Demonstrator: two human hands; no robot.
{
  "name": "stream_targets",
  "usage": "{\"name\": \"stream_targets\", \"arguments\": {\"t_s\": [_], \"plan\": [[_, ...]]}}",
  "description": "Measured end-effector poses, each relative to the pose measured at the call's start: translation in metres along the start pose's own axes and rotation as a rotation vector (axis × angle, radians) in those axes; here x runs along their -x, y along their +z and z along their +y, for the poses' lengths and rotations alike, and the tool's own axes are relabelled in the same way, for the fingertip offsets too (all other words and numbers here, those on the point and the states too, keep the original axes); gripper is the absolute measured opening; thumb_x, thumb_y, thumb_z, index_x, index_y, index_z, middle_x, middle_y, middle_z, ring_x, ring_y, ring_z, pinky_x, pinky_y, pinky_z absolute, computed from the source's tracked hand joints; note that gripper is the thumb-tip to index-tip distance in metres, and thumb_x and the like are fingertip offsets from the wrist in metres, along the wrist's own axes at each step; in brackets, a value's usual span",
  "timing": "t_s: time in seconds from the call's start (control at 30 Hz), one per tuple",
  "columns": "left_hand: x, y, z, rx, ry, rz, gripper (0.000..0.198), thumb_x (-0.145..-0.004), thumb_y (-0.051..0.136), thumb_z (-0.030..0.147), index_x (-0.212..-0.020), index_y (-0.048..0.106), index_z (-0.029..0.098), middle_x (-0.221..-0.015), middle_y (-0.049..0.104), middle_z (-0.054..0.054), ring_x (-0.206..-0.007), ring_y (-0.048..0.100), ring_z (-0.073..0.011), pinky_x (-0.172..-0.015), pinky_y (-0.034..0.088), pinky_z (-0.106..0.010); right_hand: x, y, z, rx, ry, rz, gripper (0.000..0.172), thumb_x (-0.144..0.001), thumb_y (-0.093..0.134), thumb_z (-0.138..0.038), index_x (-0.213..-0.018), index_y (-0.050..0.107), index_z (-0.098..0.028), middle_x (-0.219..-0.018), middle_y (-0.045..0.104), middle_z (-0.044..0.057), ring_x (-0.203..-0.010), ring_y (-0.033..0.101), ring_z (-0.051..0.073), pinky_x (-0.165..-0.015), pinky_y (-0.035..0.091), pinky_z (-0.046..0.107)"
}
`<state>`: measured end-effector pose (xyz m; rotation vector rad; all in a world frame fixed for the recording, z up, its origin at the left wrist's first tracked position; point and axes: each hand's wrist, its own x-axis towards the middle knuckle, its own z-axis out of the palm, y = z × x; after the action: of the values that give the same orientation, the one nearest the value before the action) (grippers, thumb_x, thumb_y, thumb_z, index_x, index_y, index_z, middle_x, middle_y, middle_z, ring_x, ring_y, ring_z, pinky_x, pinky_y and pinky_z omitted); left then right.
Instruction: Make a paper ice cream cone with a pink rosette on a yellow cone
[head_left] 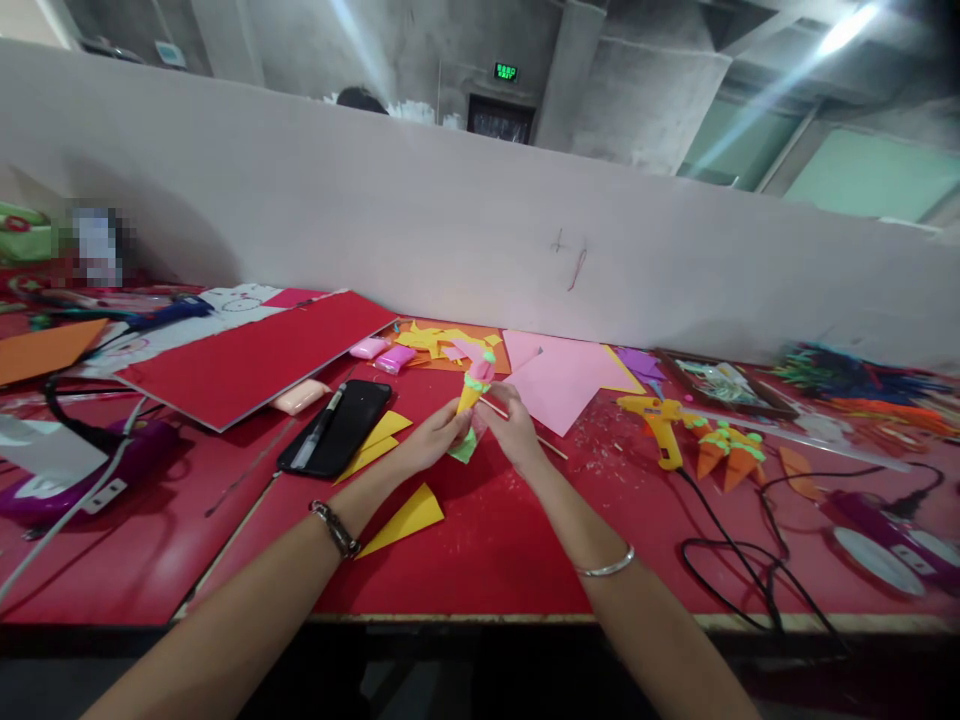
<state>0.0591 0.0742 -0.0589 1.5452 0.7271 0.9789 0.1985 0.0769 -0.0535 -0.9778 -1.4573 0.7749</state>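
A small yellow cone (468,397) with a pink top and light green trim stands upright in the fingers of my left hand (439,437), above the red table. My right hand (514,424) is raised just to the right of the cone, its fingers bent; a thin stick (495,407) shows by them, and what its fingertips hold is too small to tell. Under the hands lies a light green piece (464,449). Yellow paper pieces (409,518) rest left of and below my left hand.
A black phone (352,430) with a pen on it lies at left, near a large red board (262,355). Pink paper (559,385) is behind the hands. At right are a yellow glue gun (661,430), its cord and orange cones (739,462).
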Motion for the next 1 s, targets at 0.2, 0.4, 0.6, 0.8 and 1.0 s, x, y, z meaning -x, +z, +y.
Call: {"name": "stream_targets", "arguments": {"t_s": [0.2,0.4,0.6,0.8,1.0], "plan": [[0.001,0.001,-0.006,-0.089,0.022,-0.067,0.038,-0.077,0.043,0.053,-0.075,0.04,0.016,-0.06,0.031,0.006,-0.052,0.029,-0.0062,-0.048,0.028,-0.02,0.003,0.002,0.006,-0.335,0.14,-0.224,0.026,-0.071,0.058,-0.031,-0.095,0.064,-0.023,-0.1,0.063,0.002,-0.094,0.055,0.017,-0.087,0.04,0.032],[0.003,0.001,-0.004,-0.145,-0.014,-0.144,0.041,-0.082,0.032,0.052,-0.061,0.035,0.017,-0.053,0.032,0.005,-0.047,0.029,-0.0061,-0.046,0.028,-0.021,0.001,0.001,0.013,-0.5,0.24,-0.216,0.022,-0.064,0.066,-0.032,-0.083,0.066,-0.021,-0.08,0.066,0.001,-0.074,0.058,0.013,-0.076,0.044,0.029],[0.0,0.0,-0.009,-0.202,-0.01,-0.189,0.043,-0.085,0.025,0.051,-0.064,0.041,0.016,-0.05,0.04,0.004,-0.047,0.039,-0.0081,-0.052,0.034,-0.022,-0.002,-0.001,0.01,-0.434,0.296,-0.165,0.025,-0.061,0.067,-0.038,-0.076,0.062,-0.018,-0.064,0.06,-0.002,-0.054,0.05,0.008,-0.054,0.041,0.022],[-0.001,0.001,-0.011,-0.287,0.016,-0.163,0.04,-0.082,0.033,0.052,-0.067,0.046,0.016,-0.047,0.046,0.004,-0.045,0.043,-0.0086,-0.052,0.035,-0.021,-0.004,-0.004,0.004,-0.362,0.293,-0.181,0.028,-0.059,0.067,-0.041,-0.069,0.057,-0.017,-0.054,0.054,-0.004,-0.045,0.044,0.007,-0.044,0.036,0.021],[0.004,0.003,-0.012,-0.399,0.04,-0.134,0.041,-0.085,0.03,0.047,-0.069,0.052,0.016,-0.041,0.047,0.004,-0.043,0.044,-0.0095,-0.055,0.035,-0.021,-0.004,-0.01,-0.006,-0.323,0.245,-0.218,0.024,-0.059,0.067,-0.037,-0.067,0.057,-0.017,-0.056,0.055,-0.004,-0.049,0.047,0.008,-0.05,0.04,0.022]]}}
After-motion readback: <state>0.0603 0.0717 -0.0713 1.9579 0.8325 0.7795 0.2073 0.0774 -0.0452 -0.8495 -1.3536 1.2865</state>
